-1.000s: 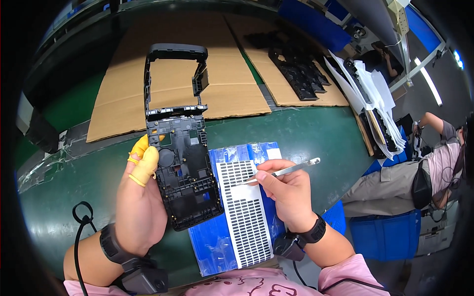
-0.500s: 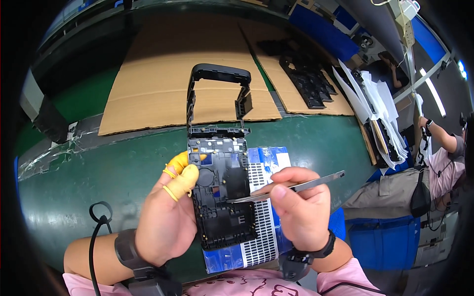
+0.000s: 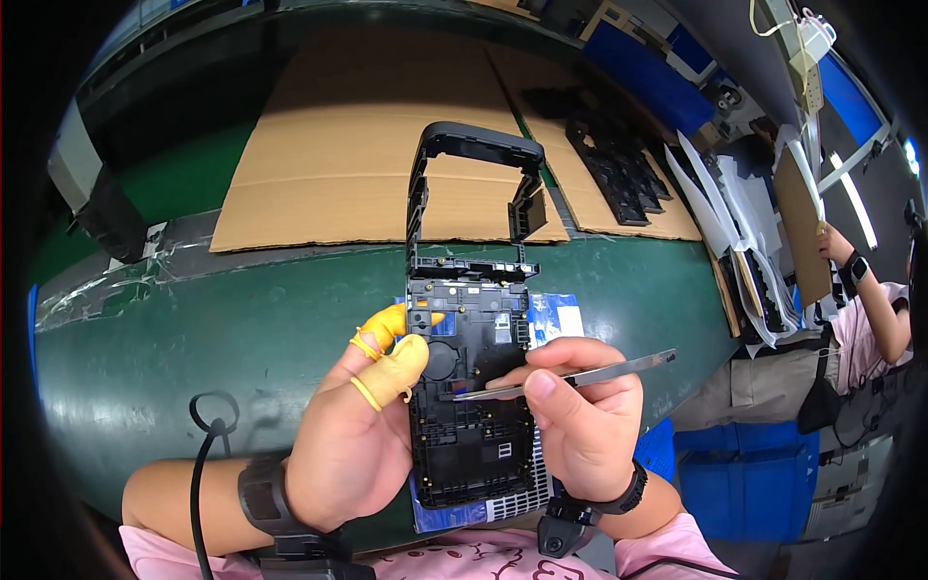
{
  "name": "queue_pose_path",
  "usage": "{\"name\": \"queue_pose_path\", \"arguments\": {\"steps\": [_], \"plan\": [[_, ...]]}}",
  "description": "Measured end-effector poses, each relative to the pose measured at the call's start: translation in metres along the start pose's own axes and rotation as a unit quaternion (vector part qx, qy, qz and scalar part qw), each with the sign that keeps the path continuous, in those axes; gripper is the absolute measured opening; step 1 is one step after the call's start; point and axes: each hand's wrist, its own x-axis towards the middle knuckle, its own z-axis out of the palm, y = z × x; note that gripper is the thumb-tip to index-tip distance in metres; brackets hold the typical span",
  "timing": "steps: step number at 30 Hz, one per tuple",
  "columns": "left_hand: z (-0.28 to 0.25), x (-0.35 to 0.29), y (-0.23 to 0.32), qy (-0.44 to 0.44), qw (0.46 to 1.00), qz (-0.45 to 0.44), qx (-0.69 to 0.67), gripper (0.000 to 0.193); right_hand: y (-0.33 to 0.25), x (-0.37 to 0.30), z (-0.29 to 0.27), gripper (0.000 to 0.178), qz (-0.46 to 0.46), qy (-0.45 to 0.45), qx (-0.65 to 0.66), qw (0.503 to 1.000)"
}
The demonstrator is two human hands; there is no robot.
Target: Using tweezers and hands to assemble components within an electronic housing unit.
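My left hand, with yellow finger cots on thumb and finger, is closed on the left edge of a black plastic housing. The housing is long, with an open rectangular frame at its far end and small brass-coloured inserts. Pinched between thumb and fingers of my right hand is a pair of metal tweezers. Their tips reach over the middle of the housing, near a small opening; whether they grip anything is too small to tell. Beneath the housing lies a blue package with a white patterned sheet.
Flat cardboard sheets cover the far part of the green table. More black plastic parts lie on the right-hand sheet. White sheets stand stacked at the right edge. Beyond them a person's hand holds a cardboard piece.
The housing and both hands have shifted right in the picture, partly with the view itself. The tweezers stay over the housing's middle. At the right, the other person's cardboard piece has come into view.
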Motion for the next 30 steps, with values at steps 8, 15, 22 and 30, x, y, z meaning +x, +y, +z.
{"name": "queue_pose_path", "arguments": {"steps": [8, 15, 22, 30], "plan": [[-0.0024, 0.0003, -0.0011, 0.001, 1.0, 0.008, 0.002, 0.034, 0.0029, 0.0003, 0.001, 0.017, -0.005, 0.006, -0.018, 1.0], [-0.001, 0.0, -0.0009, 0.001, 1.0, 0.007, 0.002, 0.033, 0.003, -0.0005, 0.0058, 0.017, -0.004, 0.03, -0.049, 0.998], [-0.002, 0.0001, -0.0017, -0.001, 1.0, 0.007, -0.003, 0.033, 0.0036, -0.0002, 0.0076, 0.016, -0.009, 0.053, -0.069, 0.996], [-0.0008, -0.0013, -0.0018, 0.005, 1.0, 0.009, -0.005, 0.033, 0.001, 0.0001, 0.0074, 0.016, 0.02, 0.063, -0.064, 0.996]]}}
